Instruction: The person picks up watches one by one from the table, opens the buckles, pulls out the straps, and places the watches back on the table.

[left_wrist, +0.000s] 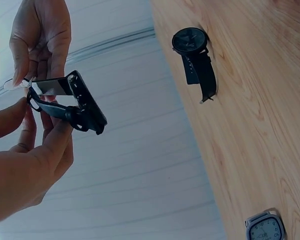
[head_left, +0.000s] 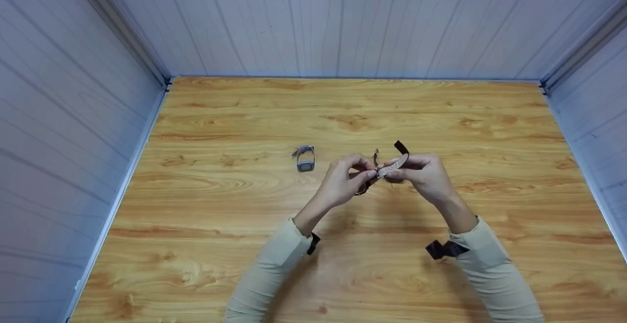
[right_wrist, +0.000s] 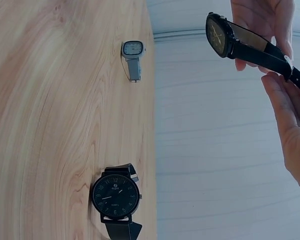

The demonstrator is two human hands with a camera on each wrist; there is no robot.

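Observation:
Both hands hold one black-strapped watch (right_wrist: 219, 37) above the table, its strap bent into a loop. My left hand (head_left: 338, 181) pinches the strap close to the buckle. Opposite it, my right hand (head_left: 431, 178) grips the strap between thumb and fingers; in the head view a strap end (head_left: 401, 146) sticks up beyond them. Fingers hide part of the buckle, so I cannot tell whether the strap is threaded through. A round black watch (right_wrist: 116, 197) lies on the table, mostly covered by the hands in the head view. To the left lies a grey watch (head_left: 305, 166).
The wood-grain table (head_left: 235, 205) is bordered by pale panel walls (head_left: 313, 24) at the back and both sides. A black band (head_left: 443, 249) hangs at the right cuff, and a dark piece (head_left: 313, 243) shows at the left cuff.

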